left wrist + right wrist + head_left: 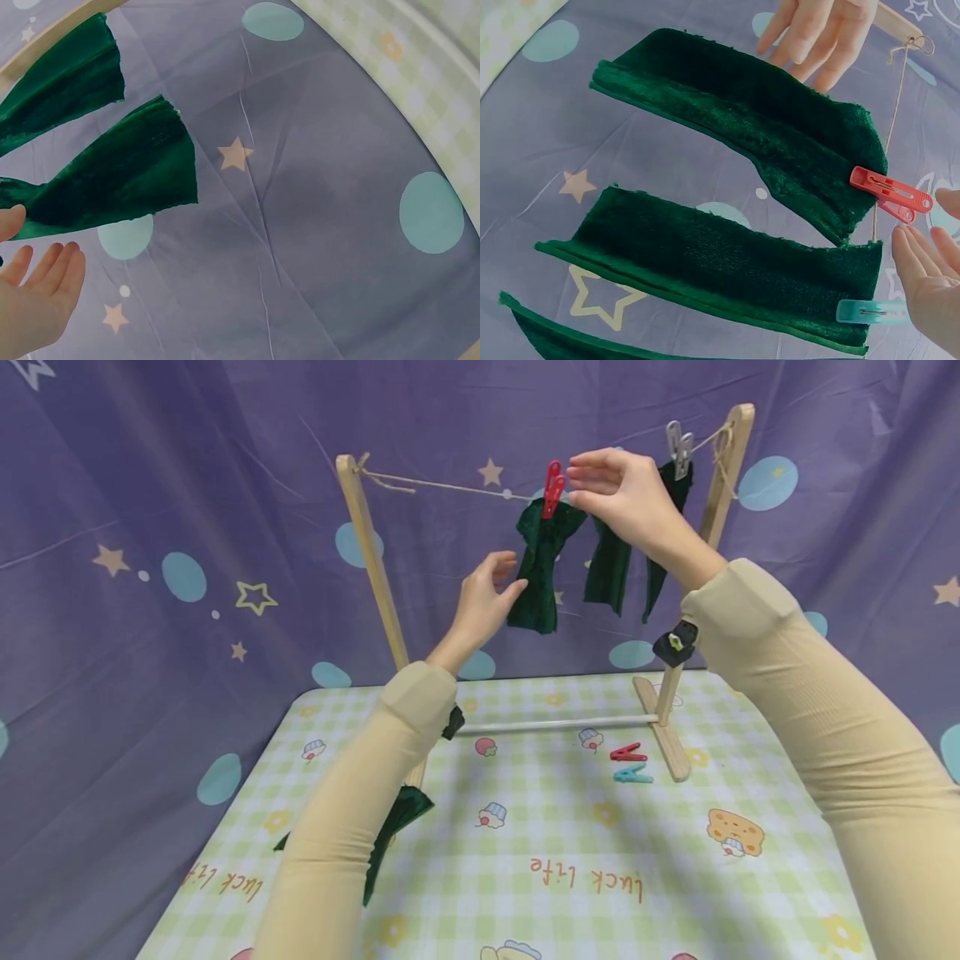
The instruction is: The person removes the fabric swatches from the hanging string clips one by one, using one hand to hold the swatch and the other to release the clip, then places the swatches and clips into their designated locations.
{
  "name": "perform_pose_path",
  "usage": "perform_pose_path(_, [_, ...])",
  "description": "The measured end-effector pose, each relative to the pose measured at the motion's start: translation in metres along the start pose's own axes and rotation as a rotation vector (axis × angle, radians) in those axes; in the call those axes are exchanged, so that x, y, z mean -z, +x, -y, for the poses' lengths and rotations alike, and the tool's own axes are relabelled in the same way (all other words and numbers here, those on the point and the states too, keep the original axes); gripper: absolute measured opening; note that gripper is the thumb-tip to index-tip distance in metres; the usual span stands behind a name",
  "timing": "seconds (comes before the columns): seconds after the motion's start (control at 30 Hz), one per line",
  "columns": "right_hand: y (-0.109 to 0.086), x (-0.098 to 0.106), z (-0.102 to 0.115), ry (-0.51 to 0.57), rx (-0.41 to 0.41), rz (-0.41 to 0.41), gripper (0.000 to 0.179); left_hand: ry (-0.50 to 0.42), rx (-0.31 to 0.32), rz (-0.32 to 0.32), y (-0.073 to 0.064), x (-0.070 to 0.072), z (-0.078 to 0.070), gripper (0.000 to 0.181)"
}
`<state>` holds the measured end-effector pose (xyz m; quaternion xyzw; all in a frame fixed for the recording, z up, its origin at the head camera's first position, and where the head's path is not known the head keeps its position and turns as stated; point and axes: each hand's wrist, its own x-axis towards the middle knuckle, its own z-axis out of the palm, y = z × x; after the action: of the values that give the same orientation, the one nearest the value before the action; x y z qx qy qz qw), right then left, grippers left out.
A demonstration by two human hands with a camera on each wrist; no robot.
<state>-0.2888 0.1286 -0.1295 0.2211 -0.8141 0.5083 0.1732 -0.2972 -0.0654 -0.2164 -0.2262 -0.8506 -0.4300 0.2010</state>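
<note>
A dark green cloth strip (537, 572) hangs from a string line, held at its top by a red clothespin (553, 491). My right hand (626, 497) is right beside this clothespin, thumb and fingers parted. Lower down, my left hand (486, 597) is close to the strip's left edge, fingers loosely bent. In the right wrist view the left hand's fingers (817, 37) show partly behind the cloth. A second green strip (609, 568) hangs to the right under a teal clothespin (870, 311), which my right hand hides in the head view.
A third green strip (677, 485) hangs from grey clothespins (681, 450) near the right wooden post (720, 502). On the checked tablecloth (570, 835) lie a red clothespin (628, 752), a teal clothespin (633, 774) and green cloth (390, 835), partly behind my left sleeve.
</note>
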Motion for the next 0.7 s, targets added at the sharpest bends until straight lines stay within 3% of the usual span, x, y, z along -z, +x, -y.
perform_pose_path(0.37, [0.011,-0.005,0.001,-0.042,-0.011,0.021,0.046,-0.024,0.005,-0.021,0.004,-0.011,0.006,0.035])
perform_pose_path(0.7, [0.017,-0.009,0.001,-0.035,-0.036,0.015,0.047,-0.05,0.021,-0.057,0.005,-0.016,0.002,0.031])
